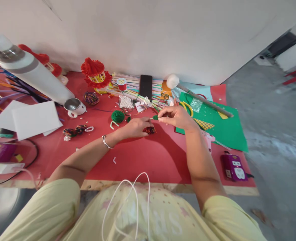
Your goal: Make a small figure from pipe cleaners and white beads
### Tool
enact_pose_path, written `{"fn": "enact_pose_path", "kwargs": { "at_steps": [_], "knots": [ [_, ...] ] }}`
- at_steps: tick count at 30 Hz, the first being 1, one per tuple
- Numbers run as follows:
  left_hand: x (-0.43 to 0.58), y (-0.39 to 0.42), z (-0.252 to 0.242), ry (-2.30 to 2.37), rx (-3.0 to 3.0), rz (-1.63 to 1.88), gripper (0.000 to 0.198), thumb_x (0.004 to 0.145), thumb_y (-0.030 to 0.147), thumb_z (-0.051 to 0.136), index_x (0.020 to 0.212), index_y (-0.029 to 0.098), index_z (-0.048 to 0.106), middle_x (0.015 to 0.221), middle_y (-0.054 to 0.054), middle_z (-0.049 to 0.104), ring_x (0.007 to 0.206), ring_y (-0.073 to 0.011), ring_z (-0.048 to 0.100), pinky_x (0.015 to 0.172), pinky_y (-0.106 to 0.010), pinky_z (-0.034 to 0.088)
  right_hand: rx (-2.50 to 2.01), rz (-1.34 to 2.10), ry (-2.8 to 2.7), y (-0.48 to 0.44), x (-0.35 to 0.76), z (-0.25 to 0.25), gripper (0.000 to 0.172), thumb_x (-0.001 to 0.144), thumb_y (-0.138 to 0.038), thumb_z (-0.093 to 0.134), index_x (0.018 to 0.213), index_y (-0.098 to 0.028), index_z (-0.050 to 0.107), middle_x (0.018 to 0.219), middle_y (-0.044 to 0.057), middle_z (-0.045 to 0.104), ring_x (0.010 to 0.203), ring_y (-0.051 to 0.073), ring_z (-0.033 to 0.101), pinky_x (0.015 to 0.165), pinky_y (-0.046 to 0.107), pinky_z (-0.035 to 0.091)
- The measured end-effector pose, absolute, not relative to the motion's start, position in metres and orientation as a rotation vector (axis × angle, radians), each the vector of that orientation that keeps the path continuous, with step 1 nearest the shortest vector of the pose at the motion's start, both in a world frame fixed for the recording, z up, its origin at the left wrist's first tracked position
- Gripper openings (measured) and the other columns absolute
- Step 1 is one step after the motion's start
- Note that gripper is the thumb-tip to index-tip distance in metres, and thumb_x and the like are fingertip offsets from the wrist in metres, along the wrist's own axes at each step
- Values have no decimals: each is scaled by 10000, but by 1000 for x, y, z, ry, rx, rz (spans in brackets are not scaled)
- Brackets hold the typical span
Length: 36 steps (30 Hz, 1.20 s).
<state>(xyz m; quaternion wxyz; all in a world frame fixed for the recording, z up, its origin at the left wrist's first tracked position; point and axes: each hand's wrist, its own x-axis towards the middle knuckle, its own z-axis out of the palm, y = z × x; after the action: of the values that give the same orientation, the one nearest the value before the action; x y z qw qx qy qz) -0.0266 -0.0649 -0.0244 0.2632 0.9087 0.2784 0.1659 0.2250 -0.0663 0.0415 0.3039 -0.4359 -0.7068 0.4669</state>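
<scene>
My left hand (137,126) rests on the red table cover (143,157), fingers closed round a small dark red and multicoloured yarn pompom (150,130). My right hand (176,116) is raised just to its right, pinching a short green wrapped piece (155,117) at its tip. A ball of green yarn (117,116) lies a little left of my left hand, with a white and green bent straw piece (113,124) beside it. A silver bangle sits on my left wrist.
A white bottle (29,68) lies at the back left beside a steel cup (74,105) and white sheets (34,118). Behind are a red tasselled lantern (95,75), straws, a red thread spool (122,84), a black phone (145,86), pearl beads (126,102). Green paper (223,129), yellow scissors (187,107) and a purple socket (233,167) lie right.
</scene>
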Motion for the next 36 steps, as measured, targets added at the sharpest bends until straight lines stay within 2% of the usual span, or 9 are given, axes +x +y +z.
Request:
{"fn": "enact_pose_path", "kwargs": {
  "at_steps": [4, 7, 11, 13, 15, 18, 21, 32, 36],
  "knots": [
    [-20, -67, -28, 791, 2411, 466, 368, 764, 147, 692, 1130, 164, 727, 1095, -110, 734, 950, -228, 701, 812, -317, 532, -1191, 1295, -1847, -66, 221, 40, 258, 780, -429, 830, 877, -201, 760, 725, 0, 707, 577, 118, 618, 544, 249, 525],
    [-19, -64, -29, 838, 2199, 617, 355, 737, 119, 707, 1090, 155, 707, 954, -77, 744, 843, -188, 690, 789, -306, 541, -1171, 1279, -1738, -65, 219, 39, 289, 765, -403, 850, 950, -199, 762, 765, -6, 710, 584, 108, 613, 526, 240, 520],
    [-22, -53, -25, 820, 1648, 880, 514, 735, 166, 789, 1236, 165, 673, 1141, -101, 730, 916, -165, 716, 760, -259, 578, -1129, 1277, -1559, -63, 216, 37, 426, 762, -391, 863, 1136, -211, 767, 879, 11, 747, 623, 108, 638, 538, 242, 546],
    [-25, -47, -21, 777, 1348, 880, 599, 745, 216, 821, 1317, 173, 647, 1149, -101, 723, 897, -172, 740, 653, -222, 578, -1116, 1301, -1500, -63, 214, 36, 375, 776, -394, 858, 1086, -199, 781, 844, 19, 761, 595, 108, 640, 553, 252, 555],
    [-28, -44, -16, 746, 1135, 853, 624, 734, 244, 854, 1319, 164, 651, 1045, -78, 734, 849, -188, 759, 566, -195, 560, -1085, 1328, -1464, -63, 211, 34, 312, 778, -389, 865, 1011, -196, 787, 806, 22, 768, 585, 113, 647, 558, 254, 553],
    [-30, -41, -11, 745, 1005, 857, 674, 696, 226, 894, 1322, 158, 653, 974, -66, 752, 797, -202, 770, 513, -185, 551, -1052, 1355, -1454, -65, 203, 31, 280, 771, -382, 878, 971, -208, 788, 811, 20, 771, 623, 127, 668, 568, 255, 551],
    [-31, -41, -9, 747, 975, 889, 672, 694, 215, 903, 1319, 154, 662, 970, -74, 768, 694, -174, 750, 467, -182, 529, -1075, 1343, -1470, -68, 191, 28, 282, 750, -397, 889, 940, -212, 792, 799, 10, 756, 594, 120, 642, 565, 265, 549],
    [-34, -43, 1, 604, 895, 906, 576, 750, 189, 850, 1302, 179, 682, 1082, -83, 748, 832, -232, 782, 539, -244, 620, -1178, 1157, -1434, -69, 177, 19, 292, 776, -447, 849, 924, -207, 771, 776, 4, 725, 577, 118, 591, 563, 276, 492],
    [-32, -44, 0, 616, 881, 914, 576, 749, 188, 857, 1297, 176, 681, 1085, -79, 744, 849, -241, 786, 557, -262, 642, -1176, 1089, -1455, -70, 174, 17, 250, 797, -420, 834, 907, -205, 766, 858, 26, 749, 669, 140, 641, 636, 292, 527]
  ]
}}
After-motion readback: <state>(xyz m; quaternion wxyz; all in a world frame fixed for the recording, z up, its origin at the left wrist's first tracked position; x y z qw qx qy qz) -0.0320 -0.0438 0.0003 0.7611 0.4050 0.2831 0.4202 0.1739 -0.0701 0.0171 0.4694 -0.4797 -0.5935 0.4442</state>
